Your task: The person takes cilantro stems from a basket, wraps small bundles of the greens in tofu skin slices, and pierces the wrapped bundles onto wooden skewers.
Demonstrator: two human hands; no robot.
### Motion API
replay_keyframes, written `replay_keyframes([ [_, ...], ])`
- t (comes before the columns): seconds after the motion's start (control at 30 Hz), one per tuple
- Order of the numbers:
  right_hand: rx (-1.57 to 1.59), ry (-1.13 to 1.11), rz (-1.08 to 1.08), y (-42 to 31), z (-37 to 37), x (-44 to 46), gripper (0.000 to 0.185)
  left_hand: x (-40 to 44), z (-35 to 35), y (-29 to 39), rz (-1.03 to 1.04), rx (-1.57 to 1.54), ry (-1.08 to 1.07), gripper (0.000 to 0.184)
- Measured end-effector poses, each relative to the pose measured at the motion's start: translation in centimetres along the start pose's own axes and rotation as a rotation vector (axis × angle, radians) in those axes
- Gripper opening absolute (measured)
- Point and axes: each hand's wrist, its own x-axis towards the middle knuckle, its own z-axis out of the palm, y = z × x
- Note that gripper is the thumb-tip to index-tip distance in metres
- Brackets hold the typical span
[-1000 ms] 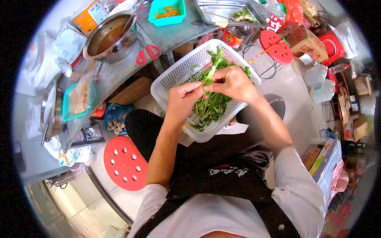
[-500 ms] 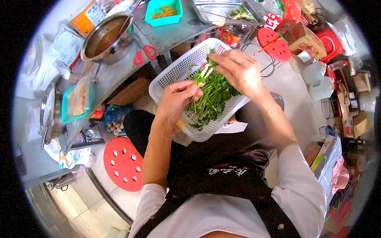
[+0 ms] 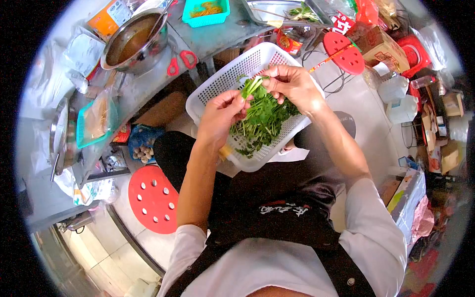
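A white perforated plastic basket (image 3: 210, 96) rests on my lap, holding a heap of cilantro (image 3: 264, 123). Over it, my left hand (image 3: 225, 114) pinches a small cilantro sprig (image 3: 253, 87) with pale stems between thumb and fingertips. At the sprig's other end, my right hand (image 3: 293, 88) is closed, thumb against forefinger, close to the pale stem ends. My own fingers partly hide what the right hand grips.
On the grey table to the left stand a steel pot (image 3: 134, 42) of brown liquid, red scissors (image 3: 181, 62) and turquoise baskets (image 3: 205, 19). Red stools (image 3: 153, 200) flank me at lower left and upper right (image 3: 343, 52). Boxes and bottles line the right side.
My right hand has drawn back slightly towards me and its fingers have curled in. The sprig, still in my left hand, has risen a little and tilted rightward.
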Motion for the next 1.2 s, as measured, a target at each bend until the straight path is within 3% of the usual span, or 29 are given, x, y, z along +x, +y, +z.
replay_keyframes([
  [0.1, 0.258, 0.02, 0.041, 1.1, 0.7, 0.3, 0.017, -0.3, 1.2, 0.3, -0.023, 0.035, 0.121, 0.021],
  [0.17, 0.298, 0.102, 0.005, 1.6, 1.5, 0.2, 0.017, -0.4, 1.9, 0.5, -0.083, -0.116, 0.063, 0.021],
  [0.3, 0.272, 0.209, -0.091, 2.4, 2.5, 0.3, 0.017, -0.3, 1.6, -0.6, -0.118, -0.271, -0.031, 0.019],
  [0.4, 0.199, 0.256, -0.128, 3.1, 2.6, 0.5, 0.017, -0.2, 1.7, -0.9, -0.119, -0.329, 0.059, 0.015],
  [0.5, 0.294, 0.275, -0.054, 3.0, 2.9, 0.2, 0.019, 0.4, 0.9, -1.9, 0.005, -0.387, 0.002, 0.012],
  [0.7, 0.425, 0.23, 0.041, 3.1, 4.0, -1.2, 0.019, 0.5, 2.4, -1.6, 0.097, -0.322, 0.236, 0.011],
  [1.0, 0.189, 0.245, -0.006, 2.2, 4.7, -1.3, 0.019, 0.7, 2.3, -2.8, 0.418, 0.608, 0.458, 0.013],
  [1.1, 0.176, 0.219, -0.007, 2.4, 4.2, -1.0, 0.018, 0.6, 2.7, -3.0, 0.427, 0.394, 0.414, 0.014],
  [1.2, 0.225, 0.169, -0.005, 2.3, 3.5, -1.0, 0.017, 0.1, 2.0, -1.5, 0.234, 0.228, 0.211, 0.016],
])
